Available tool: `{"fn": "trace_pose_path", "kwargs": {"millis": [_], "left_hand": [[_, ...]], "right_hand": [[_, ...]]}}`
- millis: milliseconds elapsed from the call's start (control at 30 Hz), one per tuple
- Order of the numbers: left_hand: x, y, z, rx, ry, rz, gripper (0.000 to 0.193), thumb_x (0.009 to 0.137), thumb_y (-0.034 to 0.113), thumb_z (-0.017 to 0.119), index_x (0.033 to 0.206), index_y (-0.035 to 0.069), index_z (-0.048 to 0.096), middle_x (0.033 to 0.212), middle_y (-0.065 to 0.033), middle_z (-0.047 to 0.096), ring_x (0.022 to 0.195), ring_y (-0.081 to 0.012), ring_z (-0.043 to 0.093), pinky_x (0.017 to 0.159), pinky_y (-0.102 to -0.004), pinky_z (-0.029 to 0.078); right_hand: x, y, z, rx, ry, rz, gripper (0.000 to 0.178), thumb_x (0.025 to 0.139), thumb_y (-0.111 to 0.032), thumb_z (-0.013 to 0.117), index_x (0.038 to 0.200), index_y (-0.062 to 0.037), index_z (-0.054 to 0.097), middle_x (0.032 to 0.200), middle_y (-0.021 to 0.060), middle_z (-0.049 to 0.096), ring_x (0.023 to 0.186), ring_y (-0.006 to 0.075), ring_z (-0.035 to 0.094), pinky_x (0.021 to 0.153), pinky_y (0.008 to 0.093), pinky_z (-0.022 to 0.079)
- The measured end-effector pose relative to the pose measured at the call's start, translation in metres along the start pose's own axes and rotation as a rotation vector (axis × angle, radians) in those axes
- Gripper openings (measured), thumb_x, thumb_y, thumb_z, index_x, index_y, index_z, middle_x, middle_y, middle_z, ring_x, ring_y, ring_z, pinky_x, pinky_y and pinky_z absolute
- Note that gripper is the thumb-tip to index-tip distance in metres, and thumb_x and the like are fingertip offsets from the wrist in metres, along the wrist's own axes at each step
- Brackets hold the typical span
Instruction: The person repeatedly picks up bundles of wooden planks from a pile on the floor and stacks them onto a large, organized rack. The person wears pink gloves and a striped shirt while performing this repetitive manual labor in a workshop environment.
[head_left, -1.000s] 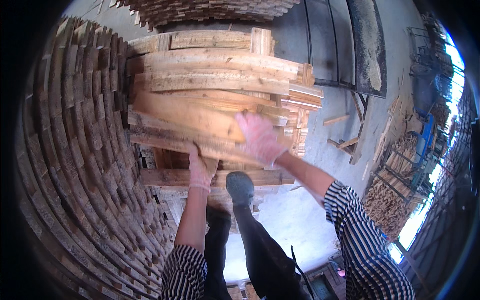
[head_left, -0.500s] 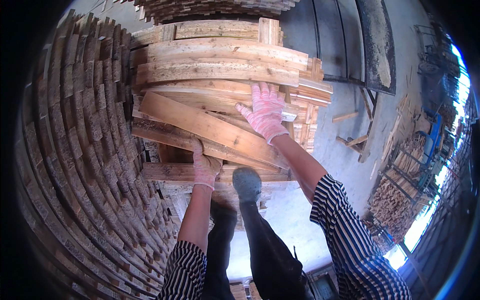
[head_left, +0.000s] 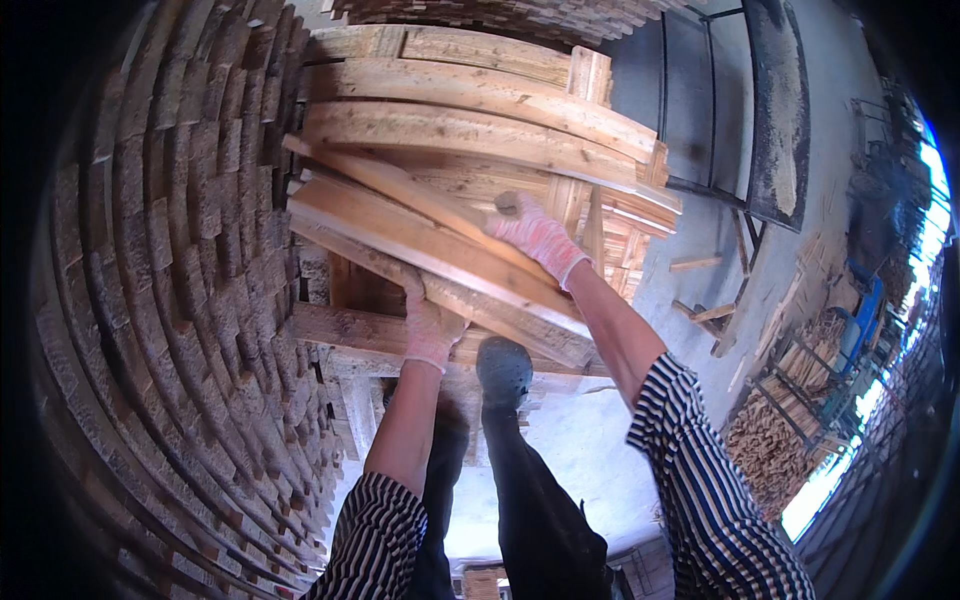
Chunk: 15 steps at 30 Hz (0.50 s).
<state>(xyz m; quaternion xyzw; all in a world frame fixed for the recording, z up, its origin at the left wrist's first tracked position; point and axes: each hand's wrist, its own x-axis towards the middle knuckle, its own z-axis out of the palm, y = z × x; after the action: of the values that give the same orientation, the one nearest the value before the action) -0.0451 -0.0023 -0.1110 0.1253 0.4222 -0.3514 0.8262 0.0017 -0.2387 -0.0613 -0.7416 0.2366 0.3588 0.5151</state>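
We see the tilted plank (head_left: 440,255) lying slantwise across the front of the plank stack (head_left: 470,110). Our left hand (head_left: 430,325) grips its lower edge from beneath. Our right hand (head_left: 535,235), well apart, presses flat on its upper face near the middle.

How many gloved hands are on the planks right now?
2. The left hand grips the lower edge of the tilted planks from beneath. The right hand lies on top of them, farther up the pile.
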Motion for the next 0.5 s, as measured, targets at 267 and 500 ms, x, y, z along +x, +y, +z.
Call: {"fn": "trace_pose_path", "kwargs": {"millis": [267,500], "left_hand": [[-0.062,0.002,0.040,0.264,0.113,0.030,0.096,0.082,0.071,0.067,0.151,0.011,0.040,0.151,-0.0087,0.049,0.137,-0.0273,0.048,0.115,-0.0461,0.043],[-0.202,-0.008,0.140,0.458,0.215,0.099,0.080,0.088,0.031,0.081,0.150,0.003,0.040,0.136,-0.0143,0.059,0.117,-0.0259,0.064,0.099,-0.0379,0.057]], "right_hand": [[-0.038,-0.031,0.005,0.034,-0.392,-0.051,0.118,0.075,-0.070,0.076,0.155,0.0037,0.030,0.154,0.0290,0.041,0.146,0.0364,0.037,0.120,0.0405,0.030],[-0.193,-0.108,-0.006,0.414,-0.470,0.184,0.144,0.070,-0.065,0.084,0.161,-0.0012,-0.007,0.164,0.0322,0.014,0.155,0.0385,0.013,0.126,0.0444,0.017]]}}
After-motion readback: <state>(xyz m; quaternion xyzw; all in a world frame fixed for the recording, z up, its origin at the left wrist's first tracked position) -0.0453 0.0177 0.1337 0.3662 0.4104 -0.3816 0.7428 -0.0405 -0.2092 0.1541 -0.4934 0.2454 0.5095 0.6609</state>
